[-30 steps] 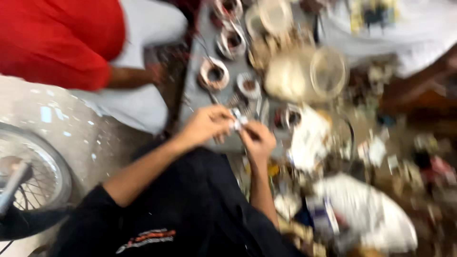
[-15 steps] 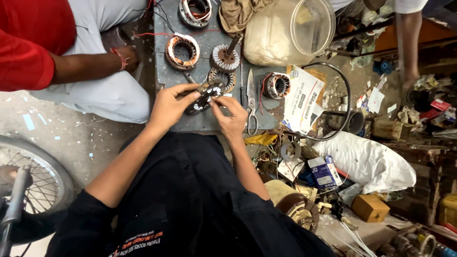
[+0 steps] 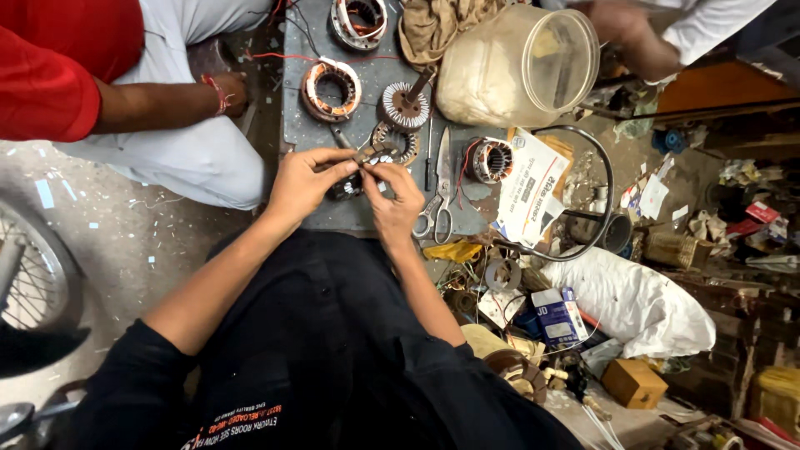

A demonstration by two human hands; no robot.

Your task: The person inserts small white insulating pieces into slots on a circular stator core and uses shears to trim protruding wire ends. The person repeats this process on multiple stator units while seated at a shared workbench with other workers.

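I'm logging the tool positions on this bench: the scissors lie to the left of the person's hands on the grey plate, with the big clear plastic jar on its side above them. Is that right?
Not quite. In the head view the scissors lie to the right of the left hand and right hand, not the left. The rest holds: they rest on the grey plate, and the clear plastic jar lies on its side above them.

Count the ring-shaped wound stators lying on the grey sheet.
5: one at the top edge, one copper-wound at left, one silver in the centre, one under the hands, one at right. Others may be hidden.
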